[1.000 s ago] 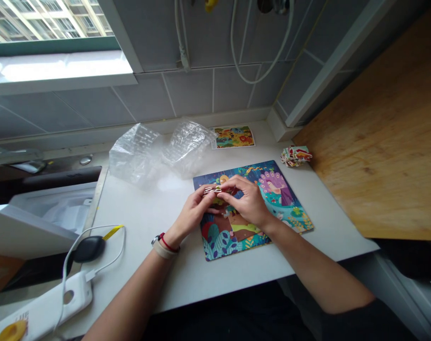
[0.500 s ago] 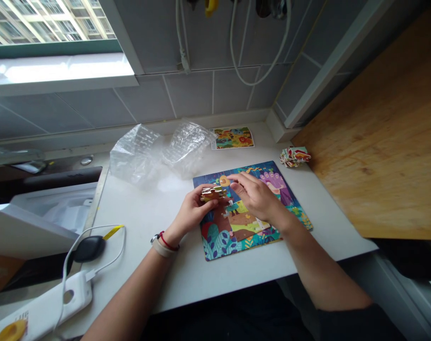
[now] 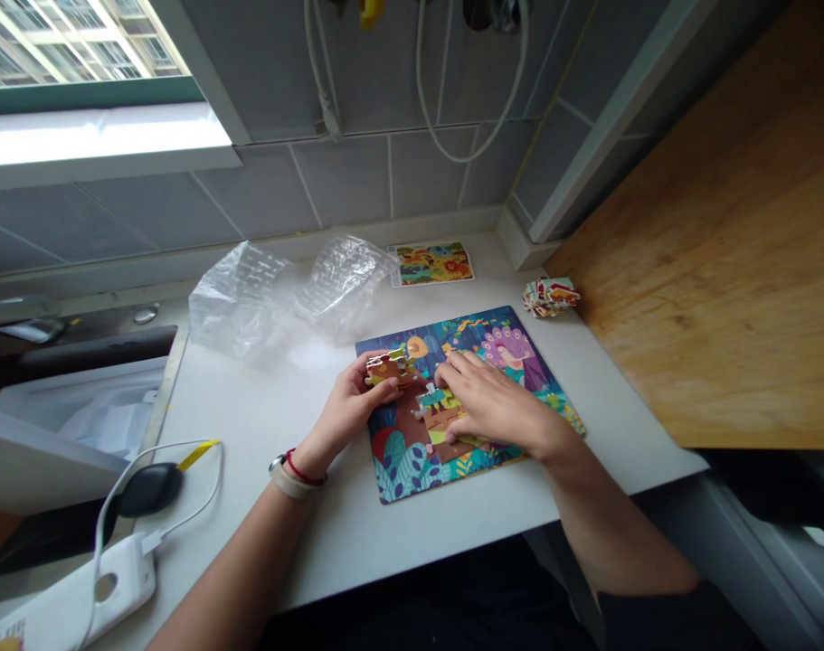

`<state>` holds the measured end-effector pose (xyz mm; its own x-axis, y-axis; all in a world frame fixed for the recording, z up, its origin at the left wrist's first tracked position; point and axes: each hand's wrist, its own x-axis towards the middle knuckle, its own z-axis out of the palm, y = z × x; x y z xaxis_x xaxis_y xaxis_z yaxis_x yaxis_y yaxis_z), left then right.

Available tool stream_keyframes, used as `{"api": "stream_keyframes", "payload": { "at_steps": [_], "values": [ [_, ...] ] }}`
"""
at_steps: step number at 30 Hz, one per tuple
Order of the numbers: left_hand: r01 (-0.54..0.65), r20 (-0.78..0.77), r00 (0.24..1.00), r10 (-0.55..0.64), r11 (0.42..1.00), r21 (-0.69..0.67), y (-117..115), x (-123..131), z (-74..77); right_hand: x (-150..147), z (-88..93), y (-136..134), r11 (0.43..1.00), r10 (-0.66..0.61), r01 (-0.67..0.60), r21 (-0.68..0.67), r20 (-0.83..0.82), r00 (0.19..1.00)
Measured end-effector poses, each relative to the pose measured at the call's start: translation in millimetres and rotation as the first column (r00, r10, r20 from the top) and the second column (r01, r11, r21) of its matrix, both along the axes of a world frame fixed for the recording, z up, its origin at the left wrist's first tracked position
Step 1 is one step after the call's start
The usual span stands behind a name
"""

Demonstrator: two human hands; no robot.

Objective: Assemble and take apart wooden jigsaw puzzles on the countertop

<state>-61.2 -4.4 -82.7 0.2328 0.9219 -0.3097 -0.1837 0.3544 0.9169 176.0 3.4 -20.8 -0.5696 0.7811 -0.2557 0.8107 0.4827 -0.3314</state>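
Note:
My left hand (image 3: 357, 393) is closed around a small stack of jigsaw puzzle pieces (image 3: 389, 363), held above the left part of a colourful picture board (image 3: 412, 459). My right hand (image 3: 497, 402) rests palm down over a joined patch of puzzle pieces (image 3: 442, 432) lying on the board. Its fingers touch the patch's upper side and the thumb its lower side, spread apart. The right part of the patch is hidden beneath this hand.
A pile of puzzle pieces (image 3: 551, 297) sits beyond the board's right corner. Behind lie a picture card (image 3: 433, 263) and crumpled clear plastic bags (image 3: 239, 298). At the left are a white power bank (image 3: 123, 579), its cable and a black device (image 3: 150, 488).
My right hand has come down from above the board's upper middle onto the joined pieces. My left hand still holds its stack. The whole view has shifted slightly.

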Motion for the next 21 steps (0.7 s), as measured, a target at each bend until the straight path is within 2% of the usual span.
{"api": "stream_keyframes", "payload": {
  "at_steps": [4,7,11,14,17,21],
  "values": [
    [-0.010,0.014,1.000,0.010,1.000,-0.011,-1,0,-0.4,0,-0.6,3,1.000,-0.007,0.007,-0.004,-0.117,0.993],
    [-0.016,0.021,1.000,0.016,1.000,-0.006,-1,0,0.2,-1,-2.6,7,0.997,-0.071,0.059,-0.051,-0.306,0.949],
    [-0.001,0.028,1.000,0.000,1.000,0.009,-2,0,1.3,-6,-9.6,13,0.979,-0.203,0.172,-0.110,-0.585,0.785],
    [0.040,0.011,0.999,-0.041,0.998,0.048,-2,0,2.5,-15,-20.3,14,0.959,-0.267,0.258,-0.118,-0.682,0.681],
    [0.086,-0.081,0.994,-0.076,0.987,0.138,-3,1,3.6,-24,-31.3,12,0.944,-0.270,0.325,-0.050,-0.681,0.680],
    [0.098,-0.156,0.985,-0.070,0.978,0.182,-4,2,2.4,-28,-34.2,10,0.941,-0.263,0.338,0.006,-0.615,0.743]
  ]
}}
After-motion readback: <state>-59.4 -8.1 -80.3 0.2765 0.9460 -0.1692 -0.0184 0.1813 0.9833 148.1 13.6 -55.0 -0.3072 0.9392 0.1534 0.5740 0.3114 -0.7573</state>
